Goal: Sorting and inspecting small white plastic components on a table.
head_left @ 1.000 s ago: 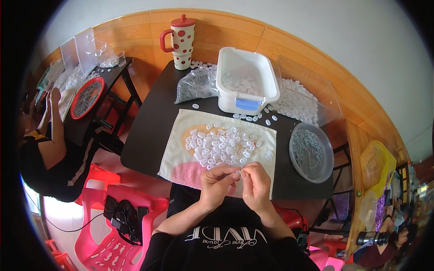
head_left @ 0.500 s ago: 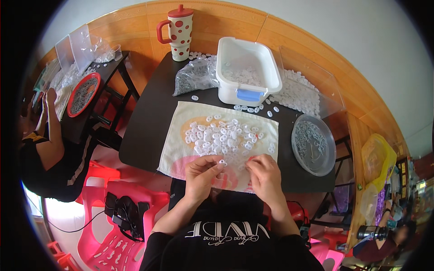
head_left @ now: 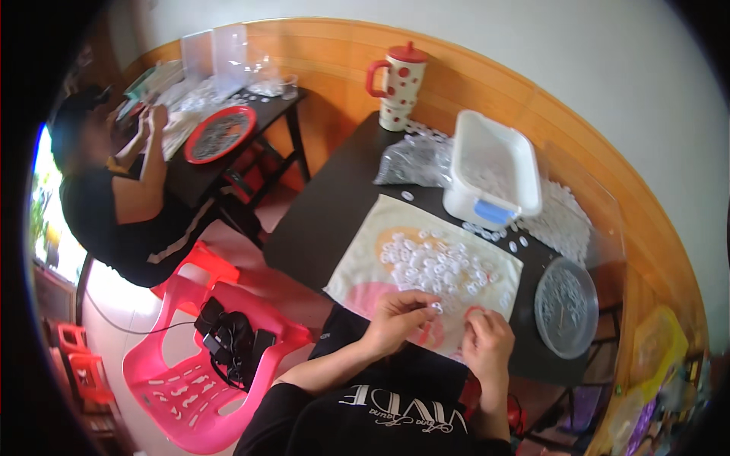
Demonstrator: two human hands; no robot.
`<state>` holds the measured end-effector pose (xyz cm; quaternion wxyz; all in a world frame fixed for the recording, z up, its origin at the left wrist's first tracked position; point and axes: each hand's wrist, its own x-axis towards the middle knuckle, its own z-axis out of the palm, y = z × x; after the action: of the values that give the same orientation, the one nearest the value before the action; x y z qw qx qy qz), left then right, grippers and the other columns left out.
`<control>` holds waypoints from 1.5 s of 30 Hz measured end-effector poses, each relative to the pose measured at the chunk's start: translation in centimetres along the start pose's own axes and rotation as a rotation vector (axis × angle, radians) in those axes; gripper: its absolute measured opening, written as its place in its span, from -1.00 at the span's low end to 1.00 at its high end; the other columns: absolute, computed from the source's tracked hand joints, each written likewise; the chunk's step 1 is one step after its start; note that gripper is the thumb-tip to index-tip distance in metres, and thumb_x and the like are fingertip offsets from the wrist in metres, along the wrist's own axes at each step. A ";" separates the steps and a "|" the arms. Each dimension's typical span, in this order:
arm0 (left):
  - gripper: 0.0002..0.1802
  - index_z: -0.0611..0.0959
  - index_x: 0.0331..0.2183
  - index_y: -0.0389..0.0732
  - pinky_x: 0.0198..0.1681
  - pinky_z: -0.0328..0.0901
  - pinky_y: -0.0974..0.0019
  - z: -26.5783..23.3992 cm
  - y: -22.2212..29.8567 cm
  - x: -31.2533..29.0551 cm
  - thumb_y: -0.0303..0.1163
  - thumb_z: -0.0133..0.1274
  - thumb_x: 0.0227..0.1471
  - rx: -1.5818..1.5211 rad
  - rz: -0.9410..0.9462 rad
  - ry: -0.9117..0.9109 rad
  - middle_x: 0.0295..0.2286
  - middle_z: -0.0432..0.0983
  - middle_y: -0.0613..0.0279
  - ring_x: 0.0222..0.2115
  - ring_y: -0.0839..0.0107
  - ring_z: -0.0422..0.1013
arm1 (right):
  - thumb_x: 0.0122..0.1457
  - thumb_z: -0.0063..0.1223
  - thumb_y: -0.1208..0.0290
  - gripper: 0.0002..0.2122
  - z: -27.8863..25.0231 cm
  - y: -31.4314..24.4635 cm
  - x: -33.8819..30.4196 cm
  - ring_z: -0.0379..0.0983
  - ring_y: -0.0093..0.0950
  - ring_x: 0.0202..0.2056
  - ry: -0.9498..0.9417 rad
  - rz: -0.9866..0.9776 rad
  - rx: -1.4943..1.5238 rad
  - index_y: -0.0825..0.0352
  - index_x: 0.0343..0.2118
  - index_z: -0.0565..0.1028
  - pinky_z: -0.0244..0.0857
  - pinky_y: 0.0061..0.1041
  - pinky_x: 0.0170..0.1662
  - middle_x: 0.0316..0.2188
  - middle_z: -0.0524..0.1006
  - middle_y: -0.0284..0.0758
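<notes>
My left hand is closed in a pinch on a small white oval plastic piece with holes in it. To its right, my right hand has its fingertips pressed together; whatever they hold is too small or hidden to name. A reddish curved shape shows at those fingertips, and I cannot tell whether it belongs to the cloth's print. Both hands are over the near part of a cream cloth with pink and orange patterns. Just beyond them lies a loose pile of similar white oval pieces.
A white tub with a blue latch stands behind the cloth, beside a bag of grey pieces and a dotted tumbler. On the right is a clear round tray of small grey parts. A co-worker sits at the left table.
The whole view has swung toward the left, so the table appears further right and tilted, and more of the co-worker shows. My left hand still pinches the white piece.
</notes>
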<state>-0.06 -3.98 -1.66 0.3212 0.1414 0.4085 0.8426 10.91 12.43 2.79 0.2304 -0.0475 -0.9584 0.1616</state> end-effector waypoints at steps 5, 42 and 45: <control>-0.75 0.66 -0.18 -0.34 -0.36 0.36 0.53 0.5 0.1 0.5 -0.66 0.10 0.05 0.064 0.007 -0.028 -0.38 0.61 0.24 -0.45 0.59 0.47 | -0.07 0.06 0.63 -0.86 -1.0 1.3 0.2 0.46 -0.11 -0.36 -0.184 0.031 0.126 0.38 -0.39 0.49 0.33 -0.23 -0.29 -0.44 0.50 -0.15; -0.80 0.67 -0.22 -0.29 -0.55 0.27 0.56 2.6 -0.7 0.1 -0.65 0.12 0.06 0.017 0.045 -0.068 -0.49 0.57 0.27 -0.57 0.61 0.42 | 0.09 0.05 0.82 -0.85 0.6 -0.9 1.0 0.41 -0.64 -0.40 0.225 0.094 0.892 0.56 -0.28 0.53 0.26 -0.73 -0.37 -0.37 0.51 -0.24; -0.78 0.67 -0.20 -0.30 -0.55 0.29 0.57 2.6 -0.9 -0.1 -0.65 0.14 0.04 0.057 0.058 -0.057 -0.47 0.58 0.26 -0.55 0.62 0.43 | 0.08 0.07 0.82 -0.86 0.7 -0.5 0.8 0.41 -0.64 -0.40 0.182 0.123 0.957 0.55 -0.29 0.53 0.24 -0.73 -0.38 -0.37 0.51 -0.24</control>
<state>1.66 -2.11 -0.73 0.3041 0.1862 0.4189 0.8351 9.85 11.88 2.69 0.2992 -0.0065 -0.7481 0.5923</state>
